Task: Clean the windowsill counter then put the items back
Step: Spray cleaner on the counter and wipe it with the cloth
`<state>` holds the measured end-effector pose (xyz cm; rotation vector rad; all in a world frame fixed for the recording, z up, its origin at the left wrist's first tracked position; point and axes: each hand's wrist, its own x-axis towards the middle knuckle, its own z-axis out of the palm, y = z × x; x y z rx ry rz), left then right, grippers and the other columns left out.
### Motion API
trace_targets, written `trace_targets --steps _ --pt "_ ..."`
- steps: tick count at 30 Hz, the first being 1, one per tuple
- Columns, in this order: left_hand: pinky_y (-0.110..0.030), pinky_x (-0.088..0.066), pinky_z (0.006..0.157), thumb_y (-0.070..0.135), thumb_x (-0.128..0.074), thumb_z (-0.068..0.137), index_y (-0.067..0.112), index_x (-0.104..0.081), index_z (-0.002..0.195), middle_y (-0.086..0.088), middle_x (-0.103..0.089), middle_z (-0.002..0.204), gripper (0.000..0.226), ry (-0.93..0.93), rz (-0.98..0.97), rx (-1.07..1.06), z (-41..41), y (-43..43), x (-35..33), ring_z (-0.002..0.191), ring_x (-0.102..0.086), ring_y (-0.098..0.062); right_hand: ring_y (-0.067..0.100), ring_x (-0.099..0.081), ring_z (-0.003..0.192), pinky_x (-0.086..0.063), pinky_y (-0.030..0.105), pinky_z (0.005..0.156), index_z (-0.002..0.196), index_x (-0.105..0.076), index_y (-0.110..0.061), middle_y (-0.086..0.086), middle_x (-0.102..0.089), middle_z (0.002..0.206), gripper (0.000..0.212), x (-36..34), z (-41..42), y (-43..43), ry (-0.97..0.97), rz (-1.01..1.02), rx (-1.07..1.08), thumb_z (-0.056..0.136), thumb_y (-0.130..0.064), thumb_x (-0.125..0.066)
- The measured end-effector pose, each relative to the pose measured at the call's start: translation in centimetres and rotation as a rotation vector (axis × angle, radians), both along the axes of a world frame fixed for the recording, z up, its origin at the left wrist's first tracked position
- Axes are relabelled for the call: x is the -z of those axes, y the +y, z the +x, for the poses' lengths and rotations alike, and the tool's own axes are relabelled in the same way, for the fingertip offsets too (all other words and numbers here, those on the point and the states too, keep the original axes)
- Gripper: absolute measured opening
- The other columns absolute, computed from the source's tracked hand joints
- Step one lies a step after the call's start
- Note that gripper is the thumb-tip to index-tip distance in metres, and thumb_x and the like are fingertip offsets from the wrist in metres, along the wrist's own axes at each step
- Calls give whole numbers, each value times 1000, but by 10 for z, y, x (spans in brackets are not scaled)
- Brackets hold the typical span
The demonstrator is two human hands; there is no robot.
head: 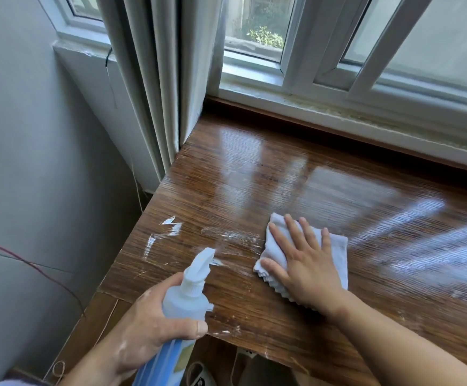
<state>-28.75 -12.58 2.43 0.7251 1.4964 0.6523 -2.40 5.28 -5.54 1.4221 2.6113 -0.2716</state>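
The brown wooden windowsill counter (324,190) fills the middle of the view, glossy and streaked with white marks near its left front corner. My left hand (149,327) grips a spray bottle (188,296) with a white trigger head and blue label, held over the counter's front left edge with the nozzle pointing away from me. My right hand (307,263) lies flat with spread fingers on a folded white cloth (275,246), pressing it onto the counter just right of the white streaks.
A grey curtain (154,79) hangs at the counter's left back corner. White window frames (296,76) run along the back. A grey wall (32,162) and a red cord (32,266) lie to the left. Below the front edge sit dim objects.
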Motion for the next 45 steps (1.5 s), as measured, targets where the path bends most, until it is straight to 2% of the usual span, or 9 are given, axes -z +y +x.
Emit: trace_targets --steps 6,10,14,17,21,28,31,39,45 --pt "-53 -60 91 41 -93 53 48 -69 113 -17 -73 103 65 -58 15 -100 -6 -9 4 98 -72 -39 24 4 156 2 65 120 159 -7 -43 -6 2 171 81 2 -47 104 37 -10 159 90 -84 -12" --pt "-50 -62 90 45 -91 52 52 -68 112 -15 -73 104 64 -55 34 -93 -7 -14 4 96 -73 -35 25 4 156 1 66 120 160 -9 -41 -4 2 171 80 0 -57 107 44 -16 182 91 -81 -12" --pt "-47 -63 88 46 -90 53 54 -67 109 -13 -72 104 60 -67 37 -83 -7 -17 4 97 -72 -33 26 2 157 -2 64 121 160 -15 -41 -3 -2 171 77 0 -36 21 61 11 -31 93 -79 -9" --pt "-45 -63 87 46 -88 54 54 -67 106 -11 -72 102 57 -69 38 -58 -5 -18 4 96 -72 -30 25 2 157 -2 64 121 159 -20 -42 -5 -7 171 70 -1 -14 -45 77 -29 -230 98 -76 -18" --pt "-46 -63 88 46 -88 57 54 -66 107 -9 -72 102 56 -33 40 -24 -6 -19 5 95 -71 -28 21 8 157 6 60 121 159 -11 -47 -9 0 170 70 -1 -9 -40 50 -62 -359 97 -79 -19" --pt "-33 -63 80 46 -89 54 54 -66 108 -8 -73 102 60 -22 46 -39 -4 -20 5 92 -72 -23 23 4 157 4 64 120 159 -9 -44 -7 2 171 77 0 -78 103 52 -19 -19 92 -81 -13" --pt "-29 -62 77 45 -89 53 54 -67 107 -8 -73 103 59 -28 55 -58 -2 -20 3 91 -72 -23 24 6 157 6 66 120 159 -10 -44 -6 3 171 76 1 -95 121 47 -32 51 93 -80 -13" --pt "-38 -62 84 47 -92 51 50 -66 114 -12 -72 105 68 -57 71 -106 -2 -16 8 96 -72 -30 24 0 157 -2 63 122 159 -19 -42 -4 -7 171 73 0 -37 -13 91 23 -210 96 -78 -17" --pt "-36 -64 83 45 -91 54 52 -66 112 -8 -71 102 63 -68 81 -78 -4 -6 6 92 -72 -26 26 -13 156 -9 62 119 157 -29 -39 -1 -22 168 74 6 -14 -56 54 52 -233 95 -79 -29"
